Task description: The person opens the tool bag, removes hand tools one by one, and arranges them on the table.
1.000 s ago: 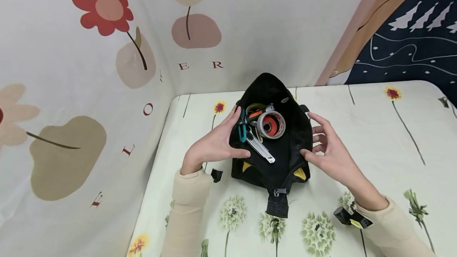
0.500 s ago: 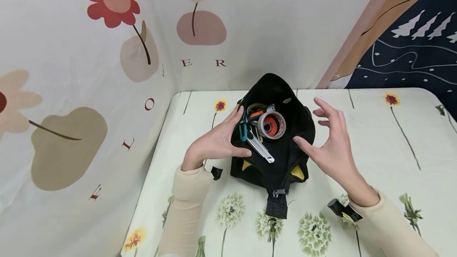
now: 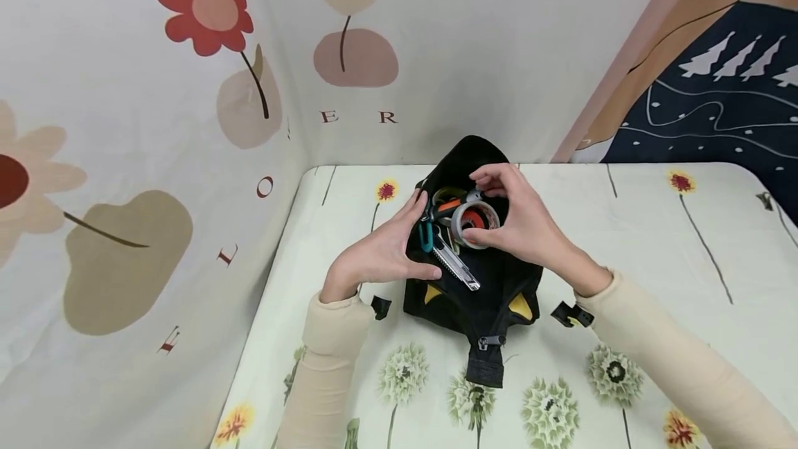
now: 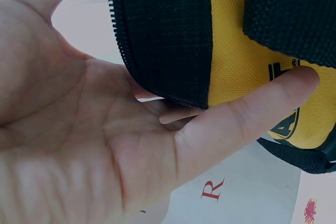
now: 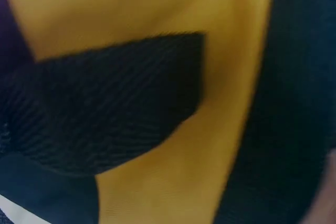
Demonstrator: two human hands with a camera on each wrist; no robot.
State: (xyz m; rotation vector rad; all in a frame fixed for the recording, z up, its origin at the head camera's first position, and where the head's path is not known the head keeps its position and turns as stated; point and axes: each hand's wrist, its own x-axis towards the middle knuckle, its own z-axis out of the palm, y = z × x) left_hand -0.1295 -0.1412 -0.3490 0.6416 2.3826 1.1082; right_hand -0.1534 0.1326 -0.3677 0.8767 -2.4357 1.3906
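A black and yellow zippered tool bag [image 3: 444, 312] stands with its mouth spread. My left hand [image 3: 382, 255] is at its left rim, thumb over the near edge. In the left wrist view one straight finger [image 4: 247, 111] lies along the yellow side, while others go behind the black zipper band [image 4: 163, 30]. My right hand [image 3: 530, 220] reaches into the mouth, fingers bent beyond a grey tape roll [image 3: 458, 222] and thumb over its near rim. Beside the roll lie a utility knife [image 3: 458, 267] with a teal end and an orange-and-black handle [image 3: 447, 206].
A zipper pull [image 3: 491, 342] sits on the bag's near tab. The bag rests on a flower-print table cover [image 3: 630, 248], close to a printed cloth wall [image 3: 449, 89]. Bag fabric and a strap [image 5: 110, 103] fill the right wrist view.
My right hand has let go of the bag's right rim, lifted off, and moved left into the mouth over the tape roll. The left hand stays at the left rim.
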